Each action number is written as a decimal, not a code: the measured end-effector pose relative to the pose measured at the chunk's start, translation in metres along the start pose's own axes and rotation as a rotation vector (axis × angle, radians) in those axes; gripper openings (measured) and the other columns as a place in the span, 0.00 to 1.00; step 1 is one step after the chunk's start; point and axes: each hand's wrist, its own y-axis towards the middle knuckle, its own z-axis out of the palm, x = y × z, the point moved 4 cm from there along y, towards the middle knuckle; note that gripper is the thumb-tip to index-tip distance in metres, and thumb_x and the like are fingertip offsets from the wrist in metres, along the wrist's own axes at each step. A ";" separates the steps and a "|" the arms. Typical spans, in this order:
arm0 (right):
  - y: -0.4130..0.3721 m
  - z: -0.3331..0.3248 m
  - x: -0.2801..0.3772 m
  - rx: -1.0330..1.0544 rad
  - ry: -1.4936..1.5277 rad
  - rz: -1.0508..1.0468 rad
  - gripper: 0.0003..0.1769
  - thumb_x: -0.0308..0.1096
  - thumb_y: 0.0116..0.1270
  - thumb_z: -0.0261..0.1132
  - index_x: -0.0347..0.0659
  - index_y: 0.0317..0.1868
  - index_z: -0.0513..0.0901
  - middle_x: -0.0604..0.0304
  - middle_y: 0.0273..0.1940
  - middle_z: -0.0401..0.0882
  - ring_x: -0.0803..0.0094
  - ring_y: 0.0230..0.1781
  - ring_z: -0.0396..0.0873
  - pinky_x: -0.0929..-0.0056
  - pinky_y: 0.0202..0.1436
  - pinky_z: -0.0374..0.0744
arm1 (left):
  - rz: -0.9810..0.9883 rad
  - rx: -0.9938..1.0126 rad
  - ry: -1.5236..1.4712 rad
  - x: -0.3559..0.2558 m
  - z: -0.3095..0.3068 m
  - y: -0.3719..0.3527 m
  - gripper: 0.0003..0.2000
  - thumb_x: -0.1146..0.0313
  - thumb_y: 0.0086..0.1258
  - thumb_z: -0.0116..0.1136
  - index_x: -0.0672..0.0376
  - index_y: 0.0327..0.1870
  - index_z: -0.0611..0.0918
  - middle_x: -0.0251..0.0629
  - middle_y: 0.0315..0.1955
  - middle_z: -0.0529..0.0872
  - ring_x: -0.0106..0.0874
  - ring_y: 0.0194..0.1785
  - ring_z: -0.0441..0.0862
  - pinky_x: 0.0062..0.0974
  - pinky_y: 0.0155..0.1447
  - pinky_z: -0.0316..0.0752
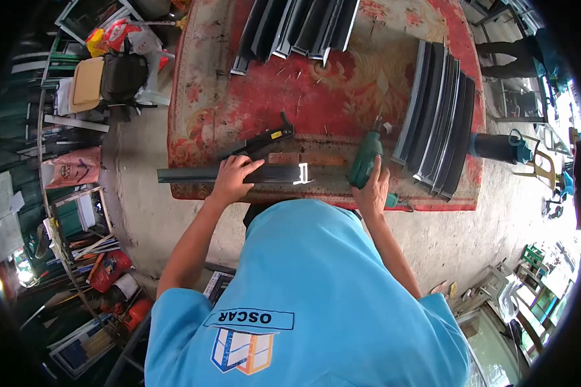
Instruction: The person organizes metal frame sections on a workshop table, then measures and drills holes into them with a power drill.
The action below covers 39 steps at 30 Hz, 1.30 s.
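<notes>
My left hand (235, 177) lies over a dark metal profile (274, 174) along the table's near edge, gripping it with the thumb stretched toward the right. The profile's pale cut end (303, 173) faces right. My right hand (373, 190) is closed around the back of a green power drill (366, 158). The drill lies on the table with its long bit (381, 115) pointing away from me. Just beyond my left hand rests a black tool (258, 141) with a yellow label and a hooked end. My fingertips under the drill are partly hidden.
The table (206, 109) has a red patterned cover. Dark profiles (297, 29) lie at its far side; another stack (436, 119) is on the right. A dark bottle (494, 147) stands by the right edge. A person (529, 58) is at the far right.
</notes>
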 end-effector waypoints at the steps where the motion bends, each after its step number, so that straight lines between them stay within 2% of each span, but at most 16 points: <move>1: 0.002 0.000 -0.002 0.066 0.065 0.076 0.68 0.34 0.47 0.81 0.45 0.83 0.44 0.32 0.67 0.62 0.36 0.66 0.67 0.48 0.69 0.70 | 0.032 0.021 -0.011 -0.002 0.002 -0.005 0.35 0.72 0.55 0.71 0.43 0.69 0.80 0.36 0.51 0.79 0.41 0.60 0.73 0.42 0.66 0.66; 3: -0.001 0.004 -0.005 0.132 0.127 0.157 0.68 0.34 0.47 0.81 0.45 0.83 0.45 0.32 0.65 0.64 0.36 0.65 0.69 0.49 0.68 0.72 | 0.037 0.067 -0.003 0.002 0.015 -0.012 0.34 0.72 0.54 0.72 0.44 0.68 0.81 0.35 0.51 0.79 0.41 0.60 0.73 0.41 0.65 0.66; 5: -0.001 -0.001 -0.011 -0.010 0.185 0.099 0.69 0.35 0.45 0.82 0.45 0.83 0.46 0.35 0.65 0.67 0.38 0.63 0.72 0.51 0.65 0.75 | 0.054 0.104 0.004 0.010 0.026 -0.016 0.33 0.71 0.53 0.73 0.45 0.66 0.82 0.34 0.50 0.79 0.41 0.60 0.73 0.40 0.64 0.66; 9: 0.006 -0.023 -0.027 -0.146 0.289 0.072 0.54 0.35 0.51 0.76 0.39 0.79 0.61 0.37 0.62 0.77 0.44 0.60 0.79 0.53 0.64 0.77 | 0.056 -0.079 0.018 0.009 0.044 -0.015 0.31 0.65 0.47 0.77 0.49 0.59 0.83 0.36 0.48 0.79 0.41 0.57 0.75 0.41 0.62 0.67; 10: 0.007 -0.046 -0.019 -0.048 0.404 0.206 0.51 0.38 0.53 0.76 0.33 0.76 0.65 0.34 0.63 0.78 0.48 0.62 0.79 0.60 0.66 0.76 | 0.059 -0.159 -0.009 0.008 0.045 -0.015 0.32 0.61 0.45 0.79 0.50 0.56 0.83 0.37 0.47 0.80 0.41 0.56 0.76 0.42 0.61 0.68; 11: 0.008 -0.058 -0.019 -0.203 0.455 0.095 0.40 0.41 0.61 0.73 0.34 0.71 0.71 0.44 0.51 0.85 0.56 0.47 0.86 0.63 0.51 0.84 | 0.046 -0.164 -0.036 0.008 0.050 -0.014 0.32 0.61 0.45 0.79 0.50 0.56 0.83 0.37 0.47 0.80 0.41 0.56 0.76 0.42 0.61 0.68; 13: 0.008 -0.068 -0.040 -0.084 0.933 0.440 0.27 0.45 0.68 0.70 0.36 0.61 0.76 0.55 0.40 0.85 0.69 0.31 0.84 0.70 0.31 0.82 | -0.035 -0.105 -0.013 0.008 0.050 -0.012 0.32 0.54 0.47 0.79 0.50 0.56 0.81 0.38 0.47 0.80 0.42 0.56 0.77 0.43 0.61 0.67; 15: 0.003 -0.105 -0.022 -0.029 0.946 0.524 0.27 0.47 0.67 0.74 0.40 0.57 0.76 0.59 0.35 0.84 0.76 0.26 0.83 0.77 0.22 0.78 | 0.001 -0.143 -0.014 0.013 0.055 -0.015 0.32 0.50 0.50 0.77 0.51 0.57 0.80 0.37 0.48 0.81 0.42 0.56 0.77 0.43 0.61 0.67; 16: -0.002 -0.115 -0.026 -0.010 0.857 0.498 0.30 0.50 0.66 0.76 0.39 0.58 0.77 0.59 0.33 0.84 0.75 0.26 0.84 0.76 0.23 0.79 | 0.003 -0.093 0.010 0.012 0.056 -0.014 0.32 0.49 0.51 0.77 0.52 0.58 0.80 0.38 0.48 0.81 0.41 0.56 0.77 0.43 0.61 0.67; 22: -0.043 -0.202 0.069 0.303 0.729 0.398 0.36 0.26 0.56 0.73 0.35 0.67 0.75 0.58 0.49 0.85 0.77 0.39 0.83 0.76 0.41 0.81 | 0.019 -0.105 0.084 0.006 0.056 -0.021 0.32 0.48 0.53 0.75 0.52 0.58 0.79 0.39 0.47 0.82 0.40 0.55 0.77 0.45 0.60 0.66; 25: -0.055 -0.193 0.115 0.498 0.658 0.450 0.39 0.31 0.57 0.75 0.37 0.70 0.74 0.58 0.49 0.85 0.73 0.45 0.83 0.71 0.50 0.82 | -0.011 -0.105 0.085 0.002 0.053 -0.017 0.31 0.49 0.54 0.75 0.53 0.57 0.79 0.38 0.46 0.82 0.40 0.54 0.77 0.46 0.61 0.67; 27: -0.058 -0.176 0.136 0.499 0.477 0.179 0.41 0.35 0.56 0.77 0.40 0.71 0.73 0.56 0.50 0.86 0.68 0.47 0.85 0.67 0.56 0.82 | -0.039 -0.090 0.062 0.004 0.057 -0.014 0.30 0.50 0.54 0.75 0.53 0.57 0.79 0.37 0.45 0.81 0.40 0.53 0.77 0.46 0.61 0.67; 28: -0.059 -0.171 0.149 0.563 0.340 0.203 0.42 0.39 0.55 0.78 0.44 0.71 0.73 0.51 0.52 0.88 0.59 0.51 0.87 0.62 0.58 0.83 | -0.022 -0.149 0.084 0.003 0.057 -0.016 0.30 0.48 0.52 0.76 0.52 0.54 0.80 0.37 0.43 0.81 0.39 0.52 0.77 0.45 0.59 0.67; 31: -0.057 -0.160 0.175 0.625 0.182 0.222 0.43 0.42 0.54 0.77 0.47 0.71 0.73 0.46 0.53 0.87 0.52 0.54 0.87 0.58 0.59 0.83 | 0.005 -0.253 0.099 0.006 0.062 -0.022 0.29 0.47 0.50 0.76 0.51 0.51 0.80 0.36 0.42 0.81 0.39 0.50 0.77 0.44 0.56 0.68; 32: -0.056 -0.158 0.179 0.625 0.163 0.229 0.42 0.41 0.53 0.79 0.41 0.69 0.75 0.45 0.50 0.88 0.55 0.54 0.87 0.61 0.59 0.82 | 0.024 -0.306 0.095 0.006 0.063 -0.022 0.28 0.48 0.50 0.76 0.51 0.50 0.80 0.36 0.42 0.81 0.39 0.49 0.77 0.45 0.56 0.68; 39: -0.058 -0.147 0.180 0.636 0.129 0.223 0.41 0.43 0.54 0.76 0.46 0.70 0.74 0.44 0.52 0.87 0.49 0.55 0.86 0.56 0.59 0.83 | 0.003 -0.250 0.024 0.010 0.067 -0.018 0.26 0.49 0.50 0.76 0.51 0.47 0.81 0.35 0.41 0.81 0.39 0.49 0.78 0.45 0.57 0.69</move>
